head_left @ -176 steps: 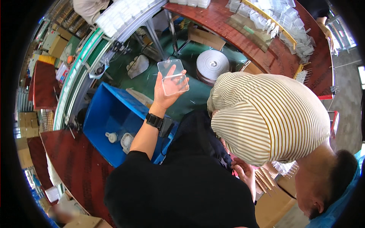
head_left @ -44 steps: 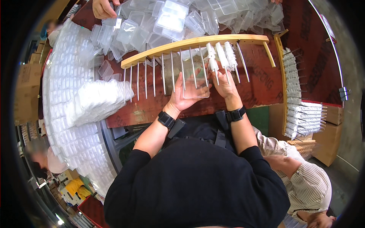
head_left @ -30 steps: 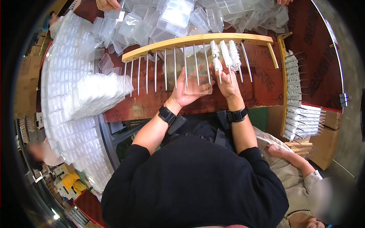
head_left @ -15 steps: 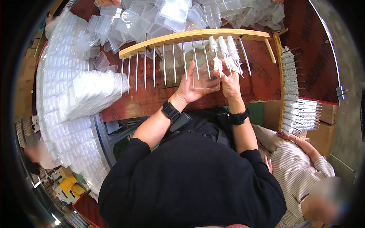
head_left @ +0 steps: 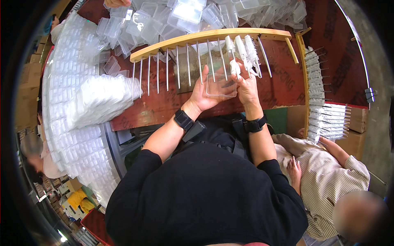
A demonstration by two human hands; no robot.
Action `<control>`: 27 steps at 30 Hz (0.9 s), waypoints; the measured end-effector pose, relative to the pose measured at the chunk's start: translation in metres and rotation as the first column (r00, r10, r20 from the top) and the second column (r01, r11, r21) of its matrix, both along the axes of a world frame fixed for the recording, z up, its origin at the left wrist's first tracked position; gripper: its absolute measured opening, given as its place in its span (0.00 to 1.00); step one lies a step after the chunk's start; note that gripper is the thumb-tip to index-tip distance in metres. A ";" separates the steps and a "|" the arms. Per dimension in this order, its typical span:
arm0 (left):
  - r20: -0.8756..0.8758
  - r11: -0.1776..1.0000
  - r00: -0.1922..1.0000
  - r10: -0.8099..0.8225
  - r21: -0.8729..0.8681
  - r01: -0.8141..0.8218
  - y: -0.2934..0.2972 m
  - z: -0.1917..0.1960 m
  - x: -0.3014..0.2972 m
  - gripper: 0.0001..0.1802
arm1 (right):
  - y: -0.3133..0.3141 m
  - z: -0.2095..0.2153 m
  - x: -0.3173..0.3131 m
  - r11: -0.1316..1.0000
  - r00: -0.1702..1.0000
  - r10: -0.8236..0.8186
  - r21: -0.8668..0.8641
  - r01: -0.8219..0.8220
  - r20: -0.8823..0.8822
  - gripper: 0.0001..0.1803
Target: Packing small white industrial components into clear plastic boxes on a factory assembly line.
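Note:
My left hand (head_left: 202,95) is closed round a shallow clear plastic box (head_left: 221,87), with its fingers behind the box. At the box's right edge my right hand (head_left: 248,91) pinches a small white piece (head_left: 235,69) at the lower part of a metal rod. The exact kind of that piece cannot be made out. Above both hands runs a wooden rack (head_left: 180,41) with a row of metal rods pointing toward me. Three of its rods, right of the middle, carry bunched white pieces (head_left: 242,48); the other rods show bare metal.
Loose clear plastic boxes (head_left: 152,22) lie heaped behind the rack. A stack of filled boxes (head_left: 98,100) stands left, beside many rows of boxes (head_left: 67,135). A second rack (head_left: 306,94) with white pieces is at the right. A co-worker in a striped shirt (head_left: 324,184) sits close right.
The box and both hands stay almost in place. The co-worker at the right has shifted, with one hand now lower and an arm nearer the second rack.

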State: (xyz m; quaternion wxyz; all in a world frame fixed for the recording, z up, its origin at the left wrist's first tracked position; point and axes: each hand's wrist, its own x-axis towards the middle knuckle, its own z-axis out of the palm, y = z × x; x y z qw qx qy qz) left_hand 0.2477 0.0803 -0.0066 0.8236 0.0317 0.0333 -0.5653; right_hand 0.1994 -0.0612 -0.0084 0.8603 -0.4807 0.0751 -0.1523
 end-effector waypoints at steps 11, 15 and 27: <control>-0.015 0.999 1.000 0.000 0.037 0.001 0.003 0.000 -0.005 0.35 | 0.004 -0.003 -0.006 0.992 0.999 0.032 0.119 -0.031 -0.009 0.27; -0.034 1.000 0.999 0.000 0.029 0.001 0.007 0.001 -0.007 0.35 | 0.009 -0.004 -0.006 0.986 0.999 0.037 0.163 -0.037 0.003 0.28; -0.016 0.996 1.000 0.012 0.093 -0.010 0.016 0.005 -0.008 0.38 | 0.016 -0.007 -0.011 0.974 1.000 0.017 0.226 -0.018 0.006 0.31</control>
